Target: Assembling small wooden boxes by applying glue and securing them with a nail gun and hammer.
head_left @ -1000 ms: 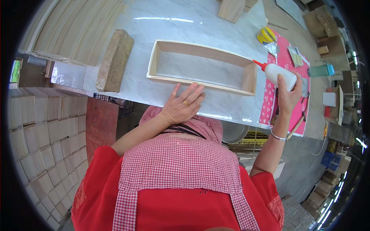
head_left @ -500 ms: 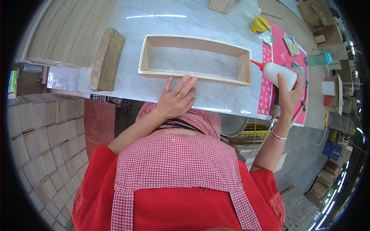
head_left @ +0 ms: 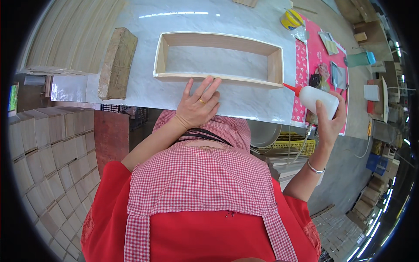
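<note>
A long rectangular wooden frame point(head_left: 227, 78) lies on the marbled tabletop, and the tabletop shows through its middle. White lines run along its upper rim on the far side and both ends. The fingers of my left hand point(head_left: 198, 103), outstretched and slightly spread, touch the near wall of the frame. In my right hand point(head_left: 332, 120) is a white squeeze bottle point(head_left: 317, 100) with a red nozzle, tilted toward the left. The nozzle's tip is at the near right corner of the frame; I cannot tell whether it touches the wood.
A brown wrapped block point(head_left: 117, 63) stands left of the frame, beside stacked wooden boards point(head_left: 74, 39). A yellow tub point(head_left: 291, 19) sits at the back right. On the pink patterned sheet point(head_left: 301, 70) lie several small tools. Farther right is a teal bottle point(head_left: 360, 59).
My right hand has brought the bottle nearer to me, its tip passing along the frame's right end to the near corner. My left hand stays on the near wall.
</note>
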`<state>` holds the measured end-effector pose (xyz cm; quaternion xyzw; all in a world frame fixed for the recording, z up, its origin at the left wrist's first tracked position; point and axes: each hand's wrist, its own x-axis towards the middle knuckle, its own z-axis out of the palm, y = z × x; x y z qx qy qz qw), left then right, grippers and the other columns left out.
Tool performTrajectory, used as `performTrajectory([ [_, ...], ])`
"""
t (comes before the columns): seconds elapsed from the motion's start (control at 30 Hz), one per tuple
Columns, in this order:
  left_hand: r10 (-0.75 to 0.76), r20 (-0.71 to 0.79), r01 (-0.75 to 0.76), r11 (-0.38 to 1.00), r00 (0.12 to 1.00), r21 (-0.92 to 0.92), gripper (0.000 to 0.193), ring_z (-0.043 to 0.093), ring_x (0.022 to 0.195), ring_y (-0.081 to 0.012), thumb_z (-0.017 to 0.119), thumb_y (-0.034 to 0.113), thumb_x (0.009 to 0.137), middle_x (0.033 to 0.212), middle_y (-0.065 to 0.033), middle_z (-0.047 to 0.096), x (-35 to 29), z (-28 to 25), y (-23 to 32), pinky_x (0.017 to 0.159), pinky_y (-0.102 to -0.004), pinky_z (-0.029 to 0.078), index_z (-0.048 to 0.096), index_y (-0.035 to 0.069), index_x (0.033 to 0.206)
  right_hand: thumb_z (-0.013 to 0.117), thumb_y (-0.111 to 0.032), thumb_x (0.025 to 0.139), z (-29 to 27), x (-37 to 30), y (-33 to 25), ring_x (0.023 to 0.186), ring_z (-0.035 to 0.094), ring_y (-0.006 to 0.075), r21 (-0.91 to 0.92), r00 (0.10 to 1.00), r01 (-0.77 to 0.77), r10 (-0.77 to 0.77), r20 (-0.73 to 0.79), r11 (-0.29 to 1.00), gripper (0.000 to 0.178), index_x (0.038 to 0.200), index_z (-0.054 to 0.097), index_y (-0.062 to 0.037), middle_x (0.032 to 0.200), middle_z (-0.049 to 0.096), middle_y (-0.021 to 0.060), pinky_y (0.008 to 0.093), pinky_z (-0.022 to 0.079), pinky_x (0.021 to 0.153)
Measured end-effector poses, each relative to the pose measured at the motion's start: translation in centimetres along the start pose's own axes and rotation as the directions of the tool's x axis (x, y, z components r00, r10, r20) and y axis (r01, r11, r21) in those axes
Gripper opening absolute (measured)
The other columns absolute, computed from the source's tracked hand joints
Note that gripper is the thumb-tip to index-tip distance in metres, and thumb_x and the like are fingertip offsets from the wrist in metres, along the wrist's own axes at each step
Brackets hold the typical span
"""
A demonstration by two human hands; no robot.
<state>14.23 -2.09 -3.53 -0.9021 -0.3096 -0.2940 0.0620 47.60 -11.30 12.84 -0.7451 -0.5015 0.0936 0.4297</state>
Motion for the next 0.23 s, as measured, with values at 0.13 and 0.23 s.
performTrajectory([
  [0.13, 0.002, -0.007, -0.002, 1.000, 1.000, -0.010, 0.026, 0.031, 0.144, -0.0242, 0.069, 0.031, 0.081, 0.151, -0.0070, 0.042, 0.1, 0.1, 0.0, 0.118, -0.0534, 0.015, 0.068, 0.014, 0.101, 0.076, -0.014, 0.084, 0.5, -0.4, -0.4, 0.083, 0.060, 0.0115, 0.083, 0.999, -0.048, 0.047, 0.011, 0.995, 0.042, 0.119, 0.055, -0.0042, 0.099, 0.061, 0.0081, 0.0228, 0.051, 0.060],
  [0.23, 0.007, 0.044, -0.007, 1.000, 0.999, -0.009, 0.026, 0.030, 0.145, -0.0245, 0.068, 0.031, 0.083, 0.152, -0.0075, 0.039, -0.2, -0.2, -0.1, 0.118, -0.0539, 0.014, 0.067, 0.015, 0.103, 0.074, -0.020, 0.087, 3.7, -1.1, -0.7, 0.088, 0.062, 0.0163, 0.251, 0.993, -0.116, 0.118, 0.008, 0.961, 0.043, 0.123, 0.055, -0.0071, 0.103, 0.061, 0.0081, 0.0265, 0.053, 0.075],
])
